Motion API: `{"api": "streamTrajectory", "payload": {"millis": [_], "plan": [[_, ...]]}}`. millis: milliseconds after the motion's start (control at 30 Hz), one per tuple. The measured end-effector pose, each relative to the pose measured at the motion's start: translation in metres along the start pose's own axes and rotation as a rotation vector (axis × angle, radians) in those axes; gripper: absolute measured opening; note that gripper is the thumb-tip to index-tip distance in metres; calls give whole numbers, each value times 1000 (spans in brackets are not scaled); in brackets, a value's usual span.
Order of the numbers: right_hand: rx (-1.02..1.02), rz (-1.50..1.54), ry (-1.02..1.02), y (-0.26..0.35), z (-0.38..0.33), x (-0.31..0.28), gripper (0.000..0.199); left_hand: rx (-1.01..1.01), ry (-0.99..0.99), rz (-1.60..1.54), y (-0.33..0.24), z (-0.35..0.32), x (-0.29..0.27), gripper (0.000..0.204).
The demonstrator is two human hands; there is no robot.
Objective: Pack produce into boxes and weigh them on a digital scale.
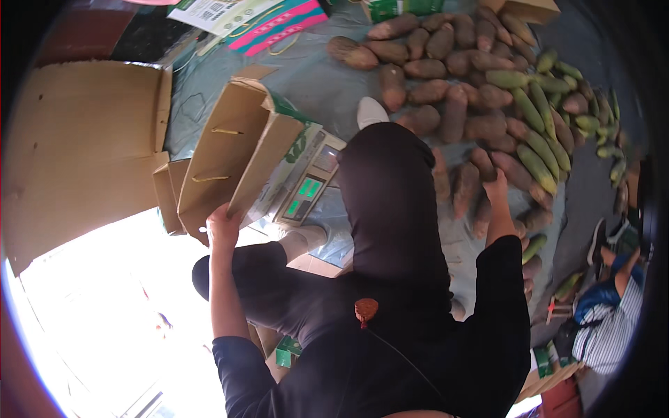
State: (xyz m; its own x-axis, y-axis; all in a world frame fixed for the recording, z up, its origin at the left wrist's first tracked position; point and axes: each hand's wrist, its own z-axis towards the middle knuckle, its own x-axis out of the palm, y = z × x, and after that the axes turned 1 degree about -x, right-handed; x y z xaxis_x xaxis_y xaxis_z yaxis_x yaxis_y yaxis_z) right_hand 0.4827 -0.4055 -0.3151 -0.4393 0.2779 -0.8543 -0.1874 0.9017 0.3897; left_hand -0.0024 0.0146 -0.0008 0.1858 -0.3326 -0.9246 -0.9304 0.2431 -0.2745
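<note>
Pink bag [279,31] lettering, scale display [310,187] digits: unreadable.

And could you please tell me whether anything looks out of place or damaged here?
Nothing looks plainly damaged. A mild oddity is a green vegetable lying toward the near end of the brownish tubers, apart from the main green cluster.

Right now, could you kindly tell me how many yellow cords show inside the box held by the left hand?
2: an upper cord and a lower cord, both inside the box. Its near side may hide others.
</note>
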Motion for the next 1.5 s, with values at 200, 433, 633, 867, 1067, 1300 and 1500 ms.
{"api": "streamTrajectory", "payload": {"millis": [200, 433, 633, 867, 1067, 1300, 1500], "plan": [[83, -194, 59, 32, -11, 0, 76, 37, 2, -3, 14, -3, -1, 29], [59, -73, -24, -19, 16, 15, 64, 104, 32, 17, 7, 7, 2, 34], [352, 568, 489, 19, 5, -39, 57, 144, 69, 31, 4, 6, -6, 33], [-78, 918, 352, 212, -43, -166, 59, 147, -18, 112, -8, -10, 12, 25], [-1060, 309, 301, 407, -98, -239, 61, 173, -84, 148, -7, -36, 24, 28], [-1546, -344, 399, 552, -189, -150, 35, 217, -86, 215, -6, -40, 33, 34], [-1397, -626, 319, 572, -207, -21, 25, 264, -71, 279, -17, -45, 42, 32]]}}
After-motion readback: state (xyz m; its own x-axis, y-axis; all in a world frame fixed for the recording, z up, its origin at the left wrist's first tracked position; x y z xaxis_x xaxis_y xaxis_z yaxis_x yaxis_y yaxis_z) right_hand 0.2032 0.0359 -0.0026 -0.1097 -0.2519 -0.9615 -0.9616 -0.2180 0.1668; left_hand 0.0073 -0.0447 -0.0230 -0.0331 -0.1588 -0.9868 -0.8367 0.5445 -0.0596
